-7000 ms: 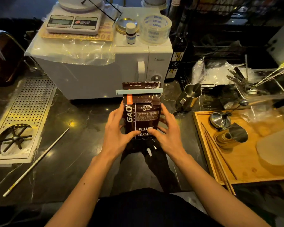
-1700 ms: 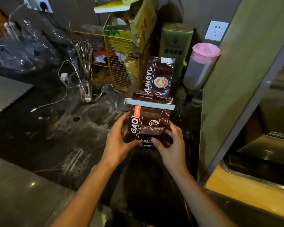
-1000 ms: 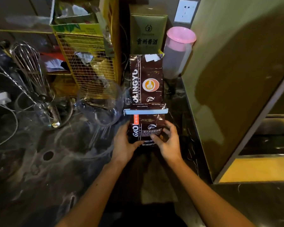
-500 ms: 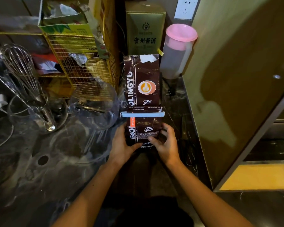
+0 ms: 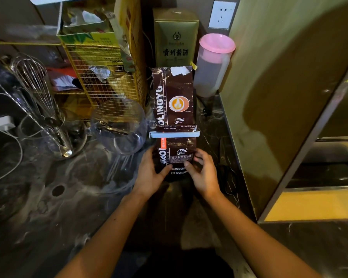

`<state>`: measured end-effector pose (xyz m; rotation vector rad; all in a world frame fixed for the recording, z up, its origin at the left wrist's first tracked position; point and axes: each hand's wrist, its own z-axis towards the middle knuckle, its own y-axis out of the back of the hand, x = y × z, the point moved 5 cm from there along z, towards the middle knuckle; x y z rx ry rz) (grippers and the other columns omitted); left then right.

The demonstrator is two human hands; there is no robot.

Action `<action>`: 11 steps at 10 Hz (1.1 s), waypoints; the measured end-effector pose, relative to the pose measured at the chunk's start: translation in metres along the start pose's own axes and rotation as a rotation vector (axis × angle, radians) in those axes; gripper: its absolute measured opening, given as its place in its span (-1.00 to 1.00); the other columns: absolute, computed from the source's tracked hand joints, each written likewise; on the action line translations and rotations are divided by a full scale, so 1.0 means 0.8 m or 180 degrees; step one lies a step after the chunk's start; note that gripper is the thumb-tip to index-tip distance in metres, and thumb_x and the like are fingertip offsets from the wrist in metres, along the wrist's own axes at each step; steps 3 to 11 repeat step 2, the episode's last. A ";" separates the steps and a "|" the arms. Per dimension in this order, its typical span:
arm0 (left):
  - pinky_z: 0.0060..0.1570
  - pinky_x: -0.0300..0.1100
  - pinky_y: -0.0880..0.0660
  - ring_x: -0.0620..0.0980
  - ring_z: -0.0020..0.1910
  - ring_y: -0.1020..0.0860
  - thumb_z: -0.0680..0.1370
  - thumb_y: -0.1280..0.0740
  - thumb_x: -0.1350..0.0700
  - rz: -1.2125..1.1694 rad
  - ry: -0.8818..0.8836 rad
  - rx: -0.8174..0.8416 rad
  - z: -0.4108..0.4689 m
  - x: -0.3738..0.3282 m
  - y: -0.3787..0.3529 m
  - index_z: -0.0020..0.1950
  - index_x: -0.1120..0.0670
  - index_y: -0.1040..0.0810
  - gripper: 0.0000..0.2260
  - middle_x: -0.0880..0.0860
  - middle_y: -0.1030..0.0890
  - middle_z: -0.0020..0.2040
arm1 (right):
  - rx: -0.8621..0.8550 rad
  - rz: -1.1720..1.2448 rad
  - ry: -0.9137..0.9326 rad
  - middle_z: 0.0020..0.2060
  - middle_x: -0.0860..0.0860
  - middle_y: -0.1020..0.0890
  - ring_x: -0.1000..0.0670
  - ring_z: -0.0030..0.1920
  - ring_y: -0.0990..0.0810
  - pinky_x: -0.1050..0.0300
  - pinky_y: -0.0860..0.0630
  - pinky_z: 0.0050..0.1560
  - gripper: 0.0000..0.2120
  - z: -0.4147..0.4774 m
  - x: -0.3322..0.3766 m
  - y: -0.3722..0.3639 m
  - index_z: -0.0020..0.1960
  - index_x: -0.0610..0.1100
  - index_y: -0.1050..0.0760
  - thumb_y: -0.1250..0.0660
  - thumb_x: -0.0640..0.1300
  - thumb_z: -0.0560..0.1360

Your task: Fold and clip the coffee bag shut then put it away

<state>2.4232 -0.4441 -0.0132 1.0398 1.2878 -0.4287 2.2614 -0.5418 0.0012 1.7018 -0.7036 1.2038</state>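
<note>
The dark brown coffee bag [image 5: 177,155] stands upright on the black marble counter, its top folded over and held by a pale blue clip [image 5: 174,134] across its width. My left hand [image 5: 150,174] grips its left side with the thumb on the front. On the other side, my right hand [image 5: 202,173] holds the bag the same way. Directly behind it stands a second, taller brown coffee bag [image 5: 173,97]; whether the two bags touch is unclear.
A clear glass pitcher [image 5: 119,125] sits just left of the bags, a whisk in a glass [image 5: 46,117] further left. Behind are a yellow wire basket [image 5: 100,75], a gold box [image 5: 175,37] and a pink-lidded container [image 5: 213,65]. A green panel [image 5: 279,97] walls off the right side.
Both hands have carried the clipped bag from another counter to this corner and set it low in front of the taller bag. In the last half second almost nothing shifts.
</note>
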 end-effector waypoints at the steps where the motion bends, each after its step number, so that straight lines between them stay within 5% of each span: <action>1: 0.34 0.11 -0.43 -0.01 0.37 -0.45 0.37 -0.39 -0.22 -0.0031 -0.0102 -0.0019 -0.007 -0.006 0.002 0.47 -0.10 -0.19 -0.27 0.02 -0.44 0.40 | -0.0058 0.0119 -0.0001 0.35 -0.08 -0.44 0.04 0.31 -0.46 0.55 -0.44 0.06 -0.45 -0.010 0.007 0.004 0.43 -0.13 -0.30 -0.41 -0.13 0.50; 11: 0.36 0.10 -0.41 -0.03 0.38 -0.43 0.41 -0.37 -0.22 -0.0063 -0.0248 -0.0043 -0.014 -0.008 0.004 0.48 -0.09 -0.19 -0.30 0.00 -0.43 0.41 | -0.0077 0.0252 0.0050 0.34 -0.08 -0.45 0.05 0.29 -0.47 0.61 -0.41 -0.02 -0.49 -0.023 0.015 0.007 0.44 -0.12 -0.31 -0.37 -0.12 0.53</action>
